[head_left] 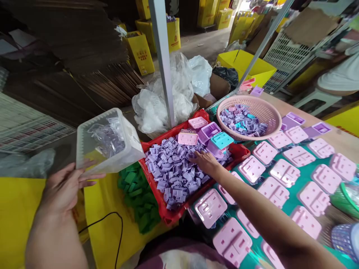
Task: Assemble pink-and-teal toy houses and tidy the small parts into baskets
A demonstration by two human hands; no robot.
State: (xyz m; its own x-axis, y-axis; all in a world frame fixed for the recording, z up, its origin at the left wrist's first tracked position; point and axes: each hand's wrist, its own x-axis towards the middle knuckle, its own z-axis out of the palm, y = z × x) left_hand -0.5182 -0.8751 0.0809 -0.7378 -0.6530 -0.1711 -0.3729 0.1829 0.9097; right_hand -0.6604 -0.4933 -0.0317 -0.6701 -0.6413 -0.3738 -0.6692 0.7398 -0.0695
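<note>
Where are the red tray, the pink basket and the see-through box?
red tray (165, 213), head view, near corner of its rim.
pink basket (276, 116), head view, right side of its rim.
see-through box (130, 141), head view, its side wall.

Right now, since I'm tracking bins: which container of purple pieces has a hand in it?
The red tray: the right hand rests inside it. The pink basket is untouched; the left hand holds the clear tub.

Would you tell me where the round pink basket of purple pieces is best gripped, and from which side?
Likely by the solid rim of the pink basket, at its near edge, coming down from above. The rim stands clear above the load, while the red tray and pink plates crowd its base.
</note>
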